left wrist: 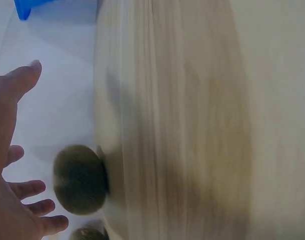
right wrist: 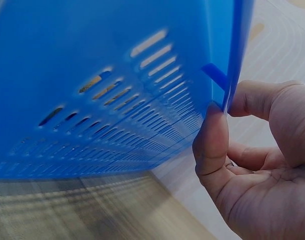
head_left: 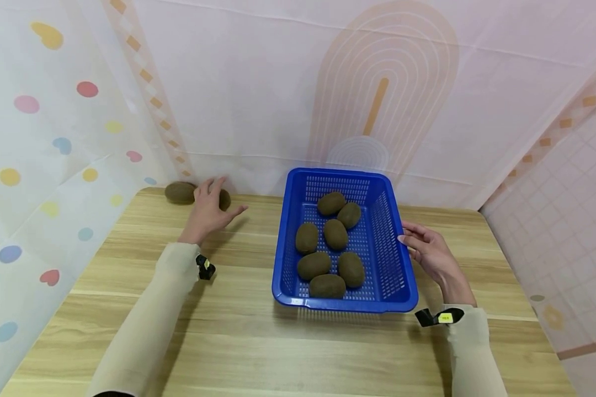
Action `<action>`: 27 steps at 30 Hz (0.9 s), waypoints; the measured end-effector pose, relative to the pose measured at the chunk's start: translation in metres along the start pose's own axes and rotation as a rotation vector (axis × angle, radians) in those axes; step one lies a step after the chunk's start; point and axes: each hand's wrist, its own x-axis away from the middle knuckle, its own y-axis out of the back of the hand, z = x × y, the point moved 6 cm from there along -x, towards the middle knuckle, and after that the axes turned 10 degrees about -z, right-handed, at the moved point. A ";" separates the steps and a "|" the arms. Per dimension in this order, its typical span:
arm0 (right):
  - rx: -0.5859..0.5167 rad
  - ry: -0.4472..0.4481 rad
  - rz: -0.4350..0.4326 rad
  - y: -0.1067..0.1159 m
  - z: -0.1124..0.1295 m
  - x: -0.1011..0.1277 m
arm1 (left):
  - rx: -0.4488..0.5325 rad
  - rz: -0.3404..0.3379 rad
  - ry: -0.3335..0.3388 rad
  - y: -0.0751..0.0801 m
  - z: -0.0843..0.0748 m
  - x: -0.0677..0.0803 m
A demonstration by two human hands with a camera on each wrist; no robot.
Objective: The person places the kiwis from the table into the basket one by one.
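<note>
At the back left of the table two brown kiwis lie side by side, a left kiwi (head_left: 180, 193) and a right kiwi (head_left: 224, 200). My left hand (head_left: 209, 212) is over the right one and partly covers it, thumb and fingers spread. In the left wrist view that hand (left wrist: 15, 192) shows a gap between its fingertips and the nearer kiwi (left wrist: 80, 180). My right hand (head_left: 433, 255) pinches the right rim of a blue plastic basket (head_left: 345, 305). The right wrist view has thumb and fingers on either side of the rim (right wrist: 231, 75). Several kiwis (head_left: 335, 234) lie inside the basket.
The wooden table (head_left: 238, 353) meets a patterned cloth wall (head_left: 258, 110) along its back edge. More patterned cloth (head_left: 581, 220) stands at the right, and dotted cloth (head_left: 35, 182) at the left. A shadow falls on the table below the basket's front edge.
</note>
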 end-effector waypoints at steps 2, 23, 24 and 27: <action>-0.002 0.003 0.001 0.000 0.000 0.000 | 0.008 0.018 0.027 0.000 0.006 -0.002; -0.023 0.012 0.010 -0.001 0.001 0.001 | 0.164 -0.033 0.042 -0.001 0.032 -0.009; -0.022 0.013 0.011 -0.001 0.001 0.001 | 0.164 -0.030 0.043 -0.002 0.032 -0.009; -0.019 0.013 0.010 0.000 0.001 0.000 | 0.167 -0.031 0.048 -0.002 0.032 -0.008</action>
